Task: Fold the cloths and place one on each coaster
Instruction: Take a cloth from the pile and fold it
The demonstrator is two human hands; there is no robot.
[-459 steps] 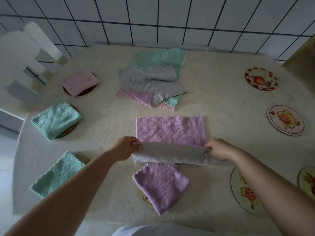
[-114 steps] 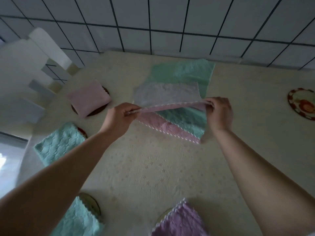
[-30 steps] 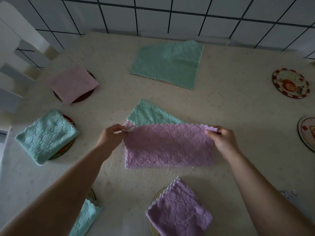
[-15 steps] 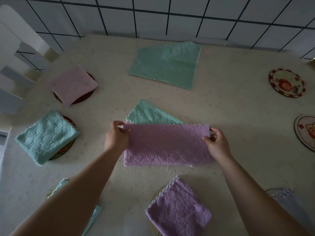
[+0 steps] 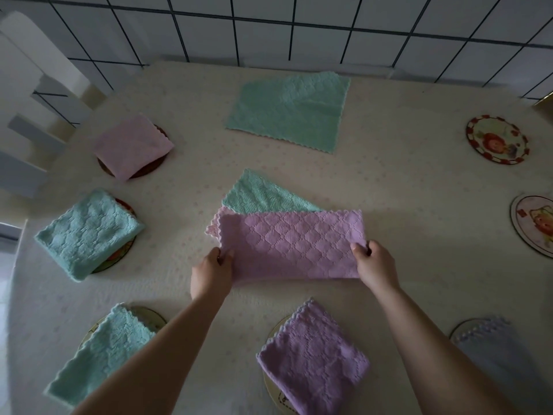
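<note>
A single wide-angle view from a camera worn on the person's head, looking forward and steeply down at a table from close above. The lens bends straight lines, so the tiled wall curves across the top edge at 12 o'clock. Both forearms enter from the bottom edge, at 5 and 7 o'clock, and reach toward the centre, where the left hand and right hand meet a purple cloth. The table fills nearly the whole frame. A white chair shows at 10 o'clock. No second view is given.
</note>
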